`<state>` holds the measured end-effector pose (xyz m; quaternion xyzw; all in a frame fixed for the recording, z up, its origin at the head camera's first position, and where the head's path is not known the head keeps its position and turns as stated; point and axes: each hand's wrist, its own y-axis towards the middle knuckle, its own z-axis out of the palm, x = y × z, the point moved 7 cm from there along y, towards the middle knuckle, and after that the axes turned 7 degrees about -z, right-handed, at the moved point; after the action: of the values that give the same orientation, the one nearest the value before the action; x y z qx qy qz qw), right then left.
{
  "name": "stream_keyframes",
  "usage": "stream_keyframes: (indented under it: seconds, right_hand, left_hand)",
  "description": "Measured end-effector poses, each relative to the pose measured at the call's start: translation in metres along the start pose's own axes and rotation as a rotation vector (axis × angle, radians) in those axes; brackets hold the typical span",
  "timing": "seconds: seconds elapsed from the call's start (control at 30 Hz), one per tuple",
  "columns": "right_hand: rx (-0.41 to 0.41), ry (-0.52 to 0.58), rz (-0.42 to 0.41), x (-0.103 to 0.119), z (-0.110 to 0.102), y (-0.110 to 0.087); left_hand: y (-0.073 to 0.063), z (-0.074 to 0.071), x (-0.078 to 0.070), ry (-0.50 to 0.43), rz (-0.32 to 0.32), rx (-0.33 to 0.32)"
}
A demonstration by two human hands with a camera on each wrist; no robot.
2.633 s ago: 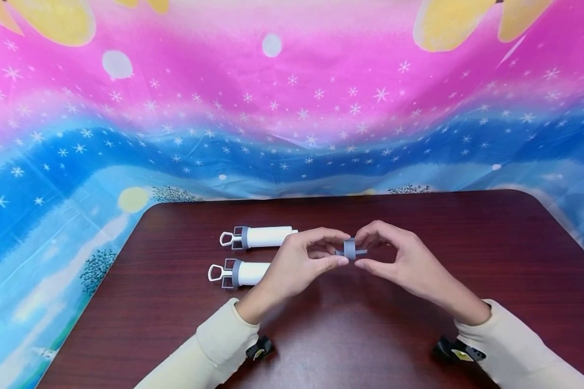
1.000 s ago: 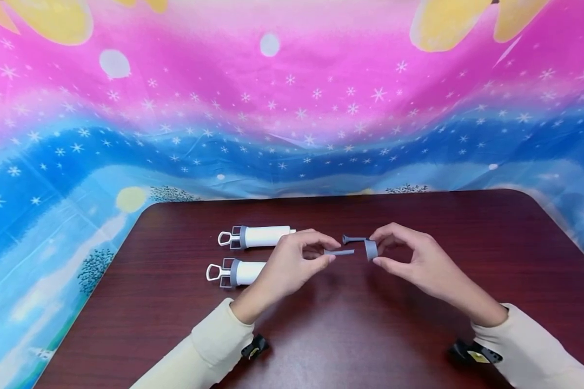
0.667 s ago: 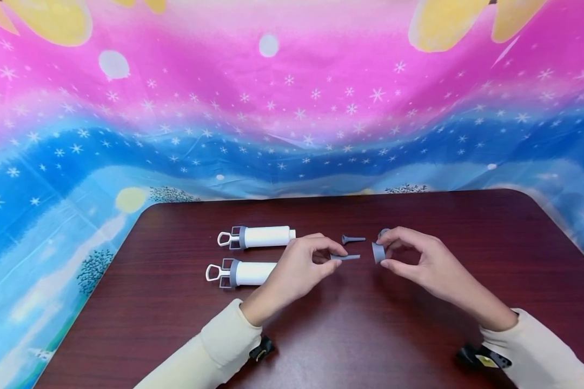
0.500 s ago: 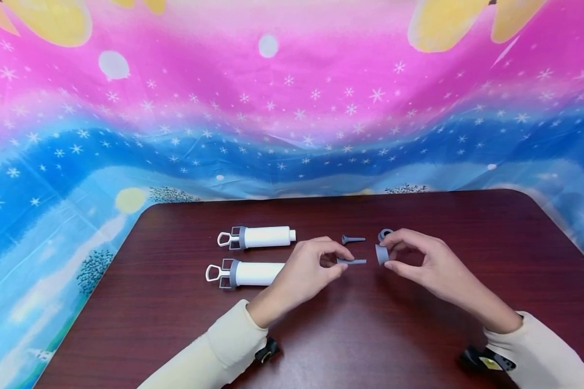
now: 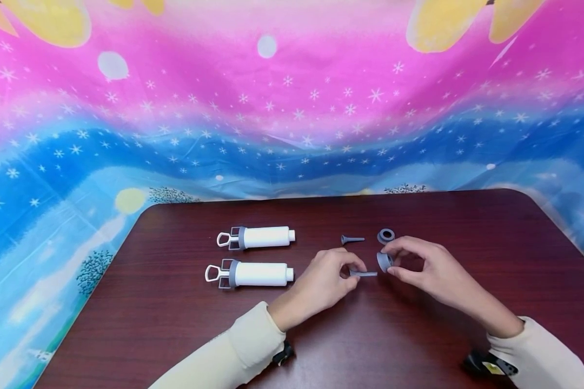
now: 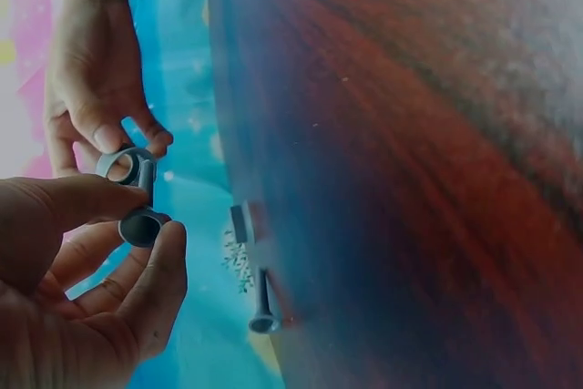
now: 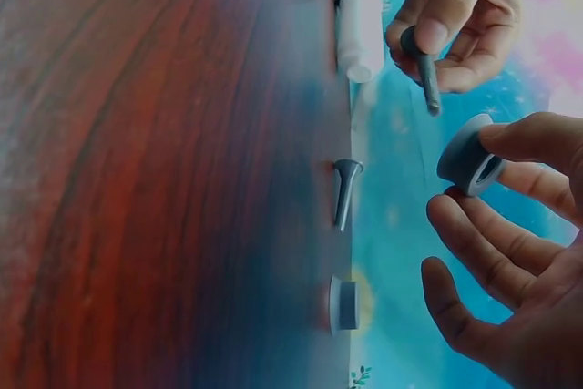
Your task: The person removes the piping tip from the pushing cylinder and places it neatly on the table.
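Note:
In the head view, my left hand [image 5: 321, 278] pinches a slim grey nozzle [image 5: 367, 274] by its flared end, with the narrow tip pointing right. In the left wrist view, the flare of this nozzle [image 6: 138, 227] shows as a round mouth. My right hand [image 5: 430, 270] holds a grey ring-shaped cap [image 5: 383, 262] between thumb and fingers. A small gap parts the nozzle tip from the cap [image 7: 463, 157] in the right wrist view. Behind the hands, a second nozzle [image 5: 353, 239] and a second ring cap [image 5: 380, 238] rest on the table.
Two white syringe-like cylinders, one farther back [image 5: 267, 236] and one nearer [image 5: 261, 274], lie side by side to the left on the dark wooden table [image 5: 175, 324]. Both have grey collars and white loop handles. A patterned cloth [image 5: 292, 124] hangs beyond the table's back edge.
Earlier the nozzle sat through the ring cap; the two are now apart. Both hands have moved right and nearer with them, uncovering the second nozzle, the second cap and the cylinders' ends.

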<state>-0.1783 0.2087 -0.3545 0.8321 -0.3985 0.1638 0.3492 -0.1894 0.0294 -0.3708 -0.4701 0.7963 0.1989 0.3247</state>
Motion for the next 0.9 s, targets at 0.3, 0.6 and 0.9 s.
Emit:
stream_keyframes:
  seconds: [0.3, 0.6, 0.9]
  right_hand:
    - [0.015, -0.034, 0.016, -0.010, 0.000, -0.007]
    - [0.090, -0.061, 0.086, -0.025, 0.005, -0.011]
    - [0.164, -0.134, 0.139, -0.029, 0.010, -0.012]
  left_hand:
    - [0.007, 0.013, 0.002, 0.109, -0.044, 0.024]
    - [0.013, 0.020, 0.005, 0.150, -0.075, 0.062]
    - [0.019, 0.022, 0.004, 0.212, -0.069, 0.067]
